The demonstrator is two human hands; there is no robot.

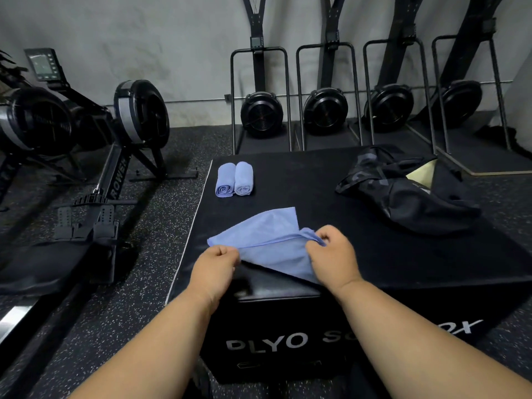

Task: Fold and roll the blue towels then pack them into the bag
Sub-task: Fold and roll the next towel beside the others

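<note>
Both hands, left hand (218, 262) and right hand (331, 249), pinched the flat blue cloth towel (267, 240) mid-fold, near the two rolled blue towels (234, 180); rolling likely came next.

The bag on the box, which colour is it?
The bag is black, with a pale yellowish patch showing at its opening; seen in the head view.

We read "PLYO SO" and a trailing "ox" in pale letters on the black box (288, 338) front, below our hands. Left of the left hand (214, 269), the rowing machine (115, 180) leg says "ROWER".
</note>
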